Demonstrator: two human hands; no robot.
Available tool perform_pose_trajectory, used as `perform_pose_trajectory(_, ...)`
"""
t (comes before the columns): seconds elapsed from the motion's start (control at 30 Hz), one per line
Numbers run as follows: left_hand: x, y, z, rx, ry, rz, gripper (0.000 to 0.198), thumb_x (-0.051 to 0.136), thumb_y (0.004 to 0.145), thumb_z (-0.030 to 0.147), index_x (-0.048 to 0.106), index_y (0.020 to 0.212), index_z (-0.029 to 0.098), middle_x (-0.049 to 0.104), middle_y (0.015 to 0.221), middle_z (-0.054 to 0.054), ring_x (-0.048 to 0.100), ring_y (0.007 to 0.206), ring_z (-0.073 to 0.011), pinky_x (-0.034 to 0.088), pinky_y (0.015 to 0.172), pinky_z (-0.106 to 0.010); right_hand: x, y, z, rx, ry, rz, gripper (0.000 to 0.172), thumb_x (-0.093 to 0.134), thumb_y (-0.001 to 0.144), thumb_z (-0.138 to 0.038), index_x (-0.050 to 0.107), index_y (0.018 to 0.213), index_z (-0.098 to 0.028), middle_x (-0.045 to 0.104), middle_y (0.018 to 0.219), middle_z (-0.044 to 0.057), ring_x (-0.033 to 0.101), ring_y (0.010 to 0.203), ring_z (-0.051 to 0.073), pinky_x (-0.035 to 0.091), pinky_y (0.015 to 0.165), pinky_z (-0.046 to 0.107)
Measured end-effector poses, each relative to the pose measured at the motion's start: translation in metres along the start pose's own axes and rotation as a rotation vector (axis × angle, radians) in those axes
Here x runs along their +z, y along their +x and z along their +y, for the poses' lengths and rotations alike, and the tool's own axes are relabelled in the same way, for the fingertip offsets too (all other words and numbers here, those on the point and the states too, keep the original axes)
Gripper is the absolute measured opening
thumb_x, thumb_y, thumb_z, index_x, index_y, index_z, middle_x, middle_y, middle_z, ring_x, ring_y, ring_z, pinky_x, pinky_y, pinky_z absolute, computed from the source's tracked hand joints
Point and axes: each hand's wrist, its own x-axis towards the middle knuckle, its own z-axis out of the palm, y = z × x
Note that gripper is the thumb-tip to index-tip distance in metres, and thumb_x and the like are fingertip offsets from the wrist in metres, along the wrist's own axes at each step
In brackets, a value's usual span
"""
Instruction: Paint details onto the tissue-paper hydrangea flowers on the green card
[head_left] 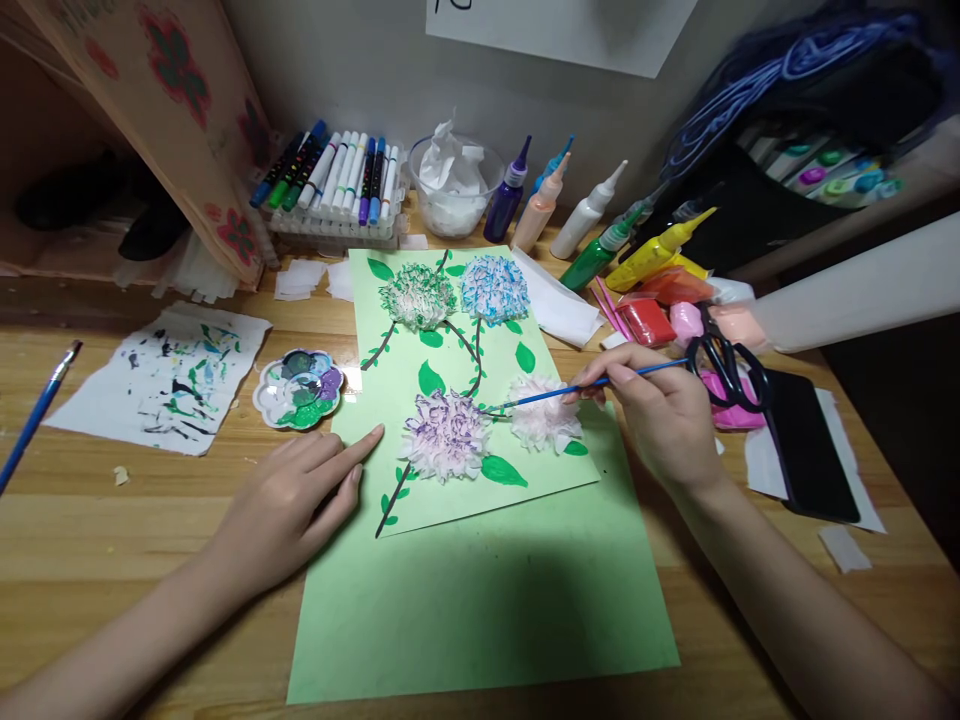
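Note:
My right hand (pixel 651 415) pinches a thin blue paintbrush (pixel 622 378). Its tip reaches the picture between the purple-tipped paper flower (pixel 445 436) and the pale pink-white one (pixel 541 415). Higher on the light green sheet (pixel 450 505) sit a green-tipped flower (pixel 417 297) and a blue-tipped flower (pixel 495 290), with painted dark stems and green leaves around them. My left hand (pixel 304 490) rests at the sheet's left side, index finger stretched onto its edge. Just above that hand lies a flower-shaped paint palette (pixel 298 388) with green, purple and dark paint. A larger green sheet (pixel 487 610) lies underneath.
Left are a paint-stained tissue (pixel 172 380) and another brush (pixel 41 415). Behind stand markers (pixel 337 180), a bowl of tissue (pixel 457 200) and several paint bottles (pixel 592 210). Black scissors (pixel 731 375), a pink packet (pixel 735 405) and a black phone (pixel 814 450) lie right.

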Motion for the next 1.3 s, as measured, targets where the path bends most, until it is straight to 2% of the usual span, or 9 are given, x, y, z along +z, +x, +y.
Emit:
perform_pose_trajectory(0.2,0.001,0.000,0.001,-0.010,-0.008,0.000,0.039,0.044,0.093,0.016,0.052,0.131,0.010,0.055,0.075,-0.003,0.051,0.072,-0.0160,0.039,0.068,-0.028,-0.001,0.004,-0.014,-0.015,0.176,0.148,0.018,0.055,0.084,-0.024,0.068,0.072,-0.023,0.060,0.070,0.001,0.059,0.059,0.016,0.038,0.051,0.029)
perform_pose_trajectory(0.27,0.001,0.000,0.001,-0.013,-0.011,0.005,0.039,0.044,0.093,0.017,0.053,0.130,0.011,0.055,0.075,-0.003,0.051,0.072,-0.0161,0.040,0.067,-0.028,0.000,0.004,-0.021,-0.022,0.182,0.142,0.019,0.054,0.085,-0.025,0.068,0.072,-0.026,0.060,0.070,0.002,0.060,0.063,0.018,0.039,0.053,0.030)
perform_pose_trajectory(0.37,0.000,0.000,0.002,-0.013,-0.020,0.019,0.037,0.044,0.093,0.017,0.055,0.128,0.010,0.057,0.075,-0.004,0.051,0.072,-0.0160,0.040,0.067,-0.028,0.009,0.000,-0.034,-0.085,0.131,0.063,0.017,0.052,0.088,-0.028,0.068,0.080,-0.027,0.063,0.075,0.003,0.062,0.072,0.020,0.042,0.060,0.032)
perform_pose_trajectory(0.53,-0.002,-0.002,0.004,0.045,-0.066,0.124,0.035,0.043,0.092,0.014,0.059,0.122,0.010,0.057,0.072,-0.004,0.051,0.069,-0.0150,0.041,0.065,-0.027,0.049,-0.002,-0.064,-0.261,-0.096,-0.218,0.021,0.044,0.094,-0.026,0.065,0.098,-0.024,0.067,0.094,0.004,0.060,0.086,0.019,0.044,0.072,0.032)
perform_pose_trajectory(0.63,-0.002,-0.004,0.005,0.098,-0.063,0.156,0.032,0.043,0.090,0.014,0.064,0.114,0.011,0.057,0.067,-0.003,0.051,0.065,-0.0146,0.040,0.061,-0.026,0.083,0.001,-0.078,-0.366,-0.254,-0.362,0.022,0.041,0.094,-0.021,0.063,0.097,-0.022,0.067,0.093,0.004,0.058,0.088,0.017,0.043,0.078,0.032)
perform_pose_trajectory(0.77,-0.001,-0.007,0.008,0.135,-0.022,0.188,0.029,0.045,0.086,0.014,0.068,0.103,0.014,0.058,0.061,-0.001,0.052,0.058,-0.0137,0.037,0.055,-0.026,0.121,0.008,-0.083,-0.454,-0.348,-0.395,0.020,0.041,0.093,-0.018,0.061,0.092,-0.020,0.067,0.087,0.002,0.057,0.083,0.016,0.042,0.077,0.030)
perform_pose_trajectory(0.87,0.001,-0.009,0.010,0.122,-0.022,0.223,0.026,0.046,0.085,0.016,0.071,0.092,0.016,0.058,0.055,0.000,0.052,0.053,-0.0129,0.034,0.052,-0.026,0.138,0.012,-0.082,-0.469,-0.387,-0.406,0.020,0.040,0.093,-0.018,0.060,0.090,-0.019,0.067,0.087,0.003,0.057,0.084,0.016,0.042,0.076,0.030)
perform_pose_trajectory(1.07,0.004,-0.011,0.010,0.101,-0.028,0.227,0.025,0.046,0.084,0.018,0.071,0.087,0.018,0.059,0.053,0.001,0.054,0.050,-0.0124,0.034,0.051,-0.026,0.145,0.013,-0.082,-0.489,-0.490,-0.331,0.020,0.040,0.092,-0.017,0.059,0.086,-0.019,0.064,0.081,0.003,0.056,0.080,0.018,0.041,0.072,0.030)
perform_pose_trajectory(1.3,0.007,-0.012,0.008,0.083,-0.036,0.199,0.026,0.046,0.085,0.018,0.071,0.090,0.017,0.062,0.056,0.000,0.057,0.054,-0.0134,0.036,0.052,-0.026,0.146,0.014,-0.081,-0.450,-0.498,-0.341,0.021,0.038,0.092,-0.019,0.057,0.082,-0.020,0.065,0.081,0.004,0.056,0.080,0.018,0.041,0.072,0.030)
